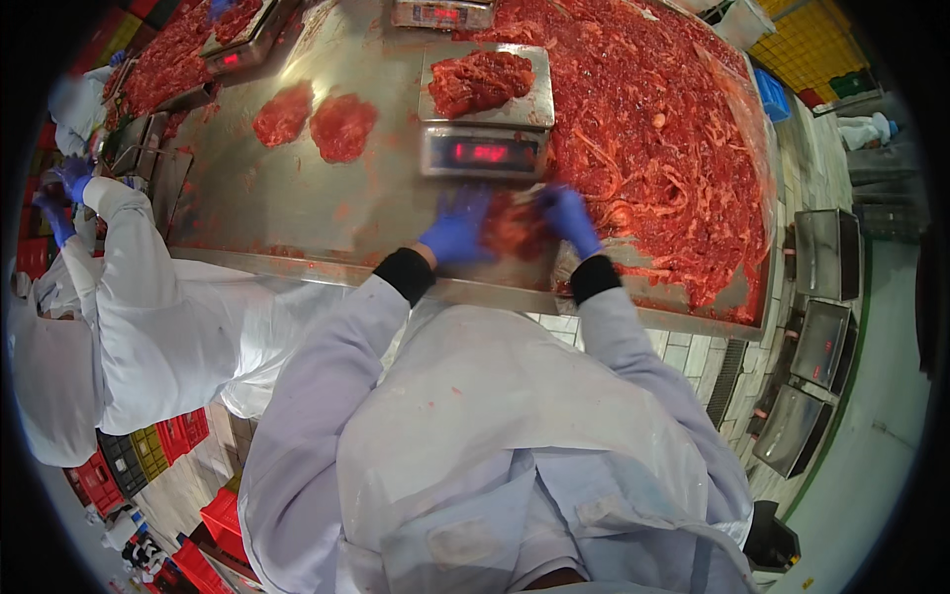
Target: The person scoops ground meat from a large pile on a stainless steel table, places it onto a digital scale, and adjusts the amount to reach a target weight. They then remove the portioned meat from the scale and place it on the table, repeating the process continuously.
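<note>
My left hand (462,226), in a blue glove and blurred by motion, has its fingers spread at the left side of a portion of raw red meat (513,226). On that portion's right side is my right hand (570,215), also gloved; its fingers are bent at the meat's edge, and blur hides whether they grip it. The portion is low over the steel table (297,200), in front of a digital scale (482,152) with a lit red display. A clump of raw meat (481,83) rests on the scale's steel plate. Two flattened meat portions (343,128) (282,113) lie farther left.
A large heap of raw meat strips (653,148) covers the table's right part. Behind stands another scale (443,13); a third scale (241,48) at upper left bears meat. To my left works a person in white (171,319) wearing blue gloves. Steel bins (827,256) line the right wall.
</note>
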A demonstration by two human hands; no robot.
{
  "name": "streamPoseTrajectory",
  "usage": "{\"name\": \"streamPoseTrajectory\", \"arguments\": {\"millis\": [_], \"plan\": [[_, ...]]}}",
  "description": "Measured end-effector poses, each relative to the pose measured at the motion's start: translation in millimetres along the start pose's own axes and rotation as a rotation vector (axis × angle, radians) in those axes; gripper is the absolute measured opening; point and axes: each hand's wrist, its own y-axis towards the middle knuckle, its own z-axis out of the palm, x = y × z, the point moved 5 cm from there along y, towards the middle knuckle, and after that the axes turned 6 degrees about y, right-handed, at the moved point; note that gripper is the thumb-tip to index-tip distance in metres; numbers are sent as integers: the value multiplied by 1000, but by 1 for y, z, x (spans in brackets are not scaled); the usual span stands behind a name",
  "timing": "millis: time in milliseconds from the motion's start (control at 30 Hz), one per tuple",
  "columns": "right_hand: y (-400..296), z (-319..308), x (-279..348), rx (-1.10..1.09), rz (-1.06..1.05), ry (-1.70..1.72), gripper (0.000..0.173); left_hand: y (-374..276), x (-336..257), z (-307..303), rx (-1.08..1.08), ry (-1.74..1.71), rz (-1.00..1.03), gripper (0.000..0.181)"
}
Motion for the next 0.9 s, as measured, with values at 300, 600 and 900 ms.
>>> {"name": "streamPoseTrajectory", "arguments": {"millis": [300, 600, 900], "plan": [[-5, -68, -9, -169, -41, -236, 18, -50, 67, -26, -189, -86, 2, 105], [51, -1, 97, 162, -178, 172, 9, -53, 43, -53, -179, -380, -99, 87], [137, -105, 91, -368, -69, -62, 21, -28, 51, -120, -704, -285, -94, 88]]}}
